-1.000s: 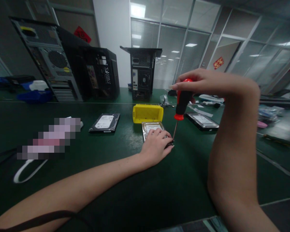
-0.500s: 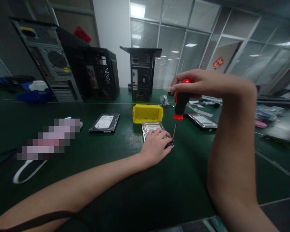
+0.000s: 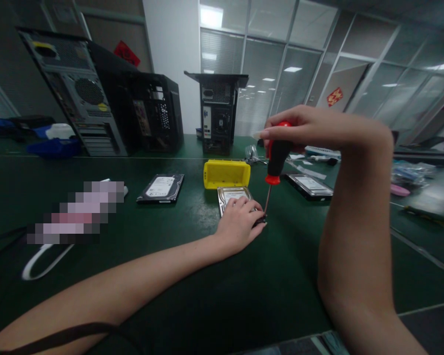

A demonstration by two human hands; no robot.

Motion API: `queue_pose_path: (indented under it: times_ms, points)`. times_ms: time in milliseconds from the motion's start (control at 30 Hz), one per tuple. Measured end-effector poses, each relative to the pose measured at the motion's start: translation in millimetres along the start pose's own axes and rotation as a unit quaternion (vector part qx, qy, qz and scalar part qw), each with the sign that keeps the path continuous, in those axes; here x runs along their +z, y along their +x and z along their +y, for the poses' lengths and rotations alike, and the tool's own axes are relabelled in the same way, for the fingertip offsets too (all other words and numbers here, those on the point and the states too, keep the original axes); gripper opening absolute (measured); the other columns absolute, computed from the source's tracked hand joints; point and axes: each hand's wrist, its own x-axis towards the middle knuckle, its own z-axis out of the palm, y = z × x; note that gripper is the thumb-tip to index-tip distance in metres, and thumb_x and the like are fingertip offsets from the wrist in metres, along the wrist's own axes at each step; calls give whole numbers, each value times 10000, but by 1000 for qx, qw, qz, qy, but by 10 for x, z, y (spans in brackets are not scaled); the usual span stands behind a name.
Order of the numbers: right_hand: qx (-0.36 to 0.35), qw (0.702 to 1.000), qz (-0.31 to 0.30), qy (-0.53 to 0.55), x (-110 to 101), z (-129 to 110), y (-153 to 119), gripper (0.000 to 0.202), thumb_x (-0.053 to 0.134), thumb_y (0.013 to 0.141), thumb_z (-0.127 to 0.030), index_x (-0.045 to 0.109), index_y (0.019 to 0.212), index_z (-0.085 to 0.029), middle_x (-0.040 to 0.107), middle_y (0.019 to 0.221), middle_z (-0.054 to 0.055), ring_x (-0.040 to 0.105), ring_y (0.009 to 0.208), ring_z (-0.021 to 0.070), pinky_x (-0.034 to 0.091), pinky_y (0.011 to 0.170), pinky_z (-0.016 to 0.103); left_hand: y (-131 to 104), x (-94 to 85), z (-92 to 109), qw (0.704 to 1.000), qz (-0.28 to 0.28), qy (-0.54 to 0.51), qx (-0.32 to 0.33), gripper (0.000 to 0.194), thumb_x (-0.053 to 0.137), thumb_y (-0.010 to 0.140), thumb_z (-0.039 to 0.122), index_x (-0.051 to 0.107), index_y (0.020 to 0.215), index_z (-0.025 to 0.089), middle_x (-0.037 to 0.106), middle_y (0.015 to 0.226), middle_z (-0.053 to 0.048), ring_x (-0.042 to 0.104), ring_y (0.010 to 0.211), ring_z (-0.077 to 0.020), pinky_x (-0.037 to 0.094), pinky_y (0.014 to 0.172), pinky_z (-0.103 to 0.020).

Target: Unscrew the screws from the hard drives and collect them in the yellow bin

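My left hand (image 3: 240, 224) lies over a hard drive (image 3: 231, 193) on the green table (image 3: 192, 276), its fingers bent round the drive's right part and hiding much of it. Above and to the right, my right hand (image 3: 290, 130) grips the handle of a red and black screwdriver (image 3: 277, 160). The shaft points down, and its tip meets the drive's right edge beside my left fingertips; the exact contact point is too small to make out. Directly behind the drive is a yellow bin (image 3: 227, 175), lying with its opening toward me.
Another hard drive (image 3: 161, 188) lies to the left, a third (image 3: 310, 186) to the right. Computer cases (image 3: 218, 116) stand at the back. A pixelated item with a white strap (image 3: 46, 264) is at the left. Plastic bags (image 3: 412, 172) lie far right, and a dark cable (image 3: 77, 331) crosses my left forearm.
My right fingers have shifted very slightly around the screwdriver handle. My left hand and the drive keep their places.
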Motion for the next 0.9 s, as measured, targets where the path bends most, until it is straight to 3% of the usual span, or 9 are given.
queue_pose_path:
  times_ms: [167,333,433,633,900]
  points:
    - [32,995,11,96,36,33,26,562,338,880,-644,611,833,-155,609,721,47,494,526,97,391,478,225,-7,7,-4,1000,1,3,3,226,517,909,333,649,1048,212,616,1130,-16,489,1054,-223,353,852,-386]
    - [12,994,-6,109,21,35,18,293,398,891,-343,611,875,-143,630,838,71,562,614,138,443,487,231,-10,9,-11,1000,4,-1,4,228,518,909,333,646,1057,216,612,1131,-12,489,1051,-217,354,857,-385]
    - [10,996,-16,85,11,27,24,230,423,876,-279,608,888,-144,623,842,63,558,620,126,452,505,216,-11,2,-13,1000,2,-1,3,231,513,911,332,644,1062,215,609,1132,-12,489,1051,-216,354,860,-387]
    - [10,997,-14,69,8,40,27,295,443,901,-384,614,914,-143,633,812,57,547,597,116,437,521,226,-11,-17,-8,1000,-11,0,-3,237,507,916,340,641,1068,217,602,1135,-7,484,1060,-210,356,870,-384]
    - [23,998,-24,49,-36,0,-61,507,505,833,-594,669,985,-139,665,843,85,539,597,121,406,493,248,-8,-29,-4,1000,-15,4,1,241,502,919,341,634,1077,215,599,1145,-16,482,1068,-211,358,875,-383]
